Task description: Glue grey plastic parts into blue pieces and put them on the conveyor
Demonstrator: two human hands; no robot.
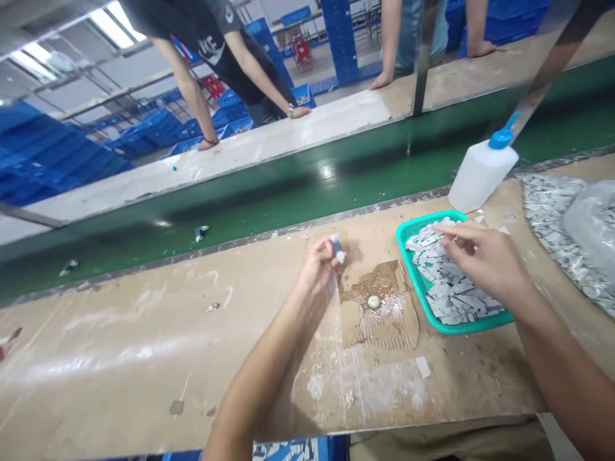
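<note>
My left hand (318, 266) pinches a small blue-grey and white part (337, 248) above the worktable. My right hand (490, 256) is over a turquoise plastic basket (446, 329), its thumb and index finger drawn together. Whether a piece is between those fingertips I cannot make out. Many small flat white-grey pieces (456, 301) fill the basket. Between my hands lies a worn cardboard patch (403, 320), wet and shiny, with a small round pale blob (373, 301) on it.
A white squeeze bottle (480, 173) with a blue nozzle stands behind the basket. Clear plastic bags of pieces (557, 218) lie at the right. Beyond the table runs a green conveyor belt (269, 189) carrying small parts (200, 233). Two people lean on the far ledge (331, 118).
</note>
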